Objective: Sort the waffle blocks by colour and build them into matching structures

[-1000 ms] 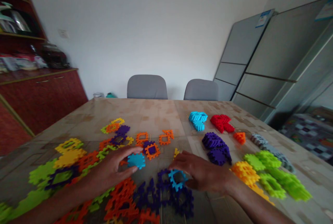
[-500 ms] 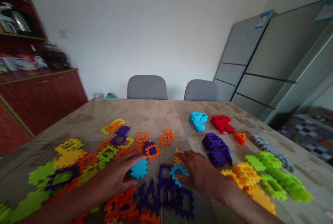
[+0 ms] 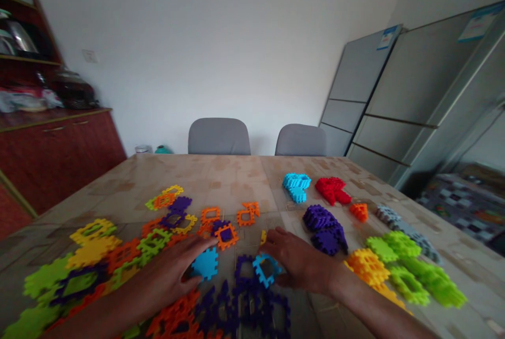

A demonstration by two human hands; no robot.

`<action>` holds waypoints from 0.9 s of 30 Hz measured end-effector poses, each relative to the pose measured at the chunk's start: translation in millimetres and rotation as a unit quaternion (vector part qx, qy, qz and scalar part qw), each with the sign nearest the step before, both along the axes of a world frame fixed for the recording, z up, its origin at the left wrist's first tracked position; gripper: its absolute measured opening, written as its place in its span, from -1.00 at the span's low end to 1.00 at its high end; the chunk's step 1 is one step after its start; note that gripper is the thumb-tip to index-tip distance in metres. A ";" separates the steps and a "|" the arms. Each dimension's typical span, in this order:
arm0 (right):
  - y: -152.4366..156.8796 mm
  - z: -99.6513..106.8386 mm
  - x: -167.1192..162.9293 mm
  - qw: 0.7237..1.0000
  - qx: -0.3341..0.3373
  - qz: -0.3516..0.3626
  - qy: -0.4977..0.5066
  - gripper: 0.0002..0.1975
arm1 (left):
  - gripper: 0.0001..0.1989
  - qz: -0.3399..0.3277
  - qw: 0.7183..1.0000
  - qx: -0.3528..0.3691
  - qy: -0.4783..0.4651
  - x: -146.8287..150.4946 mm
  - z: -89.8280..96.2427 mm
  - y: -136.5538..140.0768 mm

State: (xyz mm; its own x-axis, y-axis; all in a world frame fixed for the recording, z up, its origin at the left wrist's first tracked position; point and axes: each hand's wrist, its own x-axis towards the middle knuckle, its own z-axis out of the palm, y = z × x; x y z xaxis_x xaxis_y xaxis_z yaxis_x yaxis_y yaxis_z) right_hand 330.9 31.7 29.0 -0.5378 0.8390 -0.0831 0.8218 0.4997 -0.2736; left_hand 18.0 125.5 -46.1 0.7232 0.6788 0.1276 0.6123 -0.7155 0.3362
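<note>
While L blue pc point(image 3: 206, 264) is solid, R pc point(image 3: 258, 271) is hollow.

Left fingers point(image 3: 200, 245) hold blue tile point(image 3: 206, 264); right fingers point(image 3: 273, 243), blue frame point(image 3: 259, 270).

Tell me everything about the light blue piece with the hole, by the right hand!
The light blue piece looks like plastic: a flat, toothed frame around an open middle. It seems slightly tilted, its right edge held in the right hand. Dark purple pieces show left of and below it; whether they touch it isn't clear.
</note>
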 end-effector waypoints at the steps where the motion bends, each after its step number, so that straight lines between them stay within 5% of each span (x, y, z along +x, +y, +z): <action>1: 2.2 3.1 5.8 1.000 0.010 -0.013 -0.004 -0.48 | -0.27 0.000 1.000 0.004 0.005 -0.7 0.2 -0.5; 9: 74.3 30.2 119.7 0.968 0.118 -0.219 -0.028 -0.47 | -0.27 0.008 0.999 0.032 0.026 9.6 9.6 -6.1; 13: 118.7 34.1 168.5 0.952 0.118 -0.275 -0.058 -0.68 | -0.24 0.005 0.999 0.039 0.030 17.4 19.9 -9.9; 27: 182.9 4.0 218.0 0.938 0.043 -0.326 -0.110 -0.68 | -0.29 -0.004 0.997 0.057 0.051 13.3 24.9 -5.3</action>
